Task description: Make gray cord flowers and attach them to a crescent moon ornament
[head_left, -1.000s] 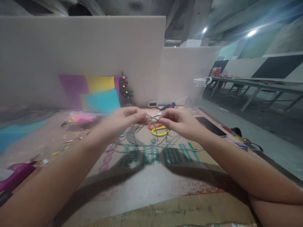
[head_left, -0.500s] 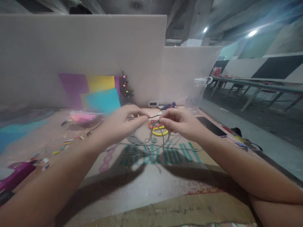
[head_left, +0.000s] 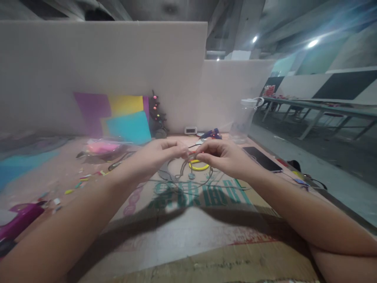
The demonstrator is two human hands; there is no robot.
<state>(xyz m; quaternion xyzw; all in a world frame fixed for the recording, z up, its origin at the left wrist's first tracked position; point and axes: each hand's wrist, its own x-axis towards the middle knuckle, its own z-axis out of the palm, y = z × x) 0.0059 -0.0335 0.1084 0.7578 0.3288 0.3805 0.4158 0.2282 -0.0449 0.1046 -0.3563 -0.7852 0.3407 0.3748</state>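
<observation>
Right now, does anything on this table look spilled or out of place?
Yes: small coloured pieces lie strewn on the left side of the table, outside any container, so they look spilled, though possibly left deliberately.

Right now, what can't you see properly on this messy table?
All in the head view:
Gray cord: fingers of the right hand hide the pinched part. Whether the left hand grips it too, I can't tell.
Orange piece: only a sliver shows, behind the fingertips.
Purple object: cut off by the left edge.
White box: screen too small to read.
Bagged pink thing: too blurred to name.
</observation>
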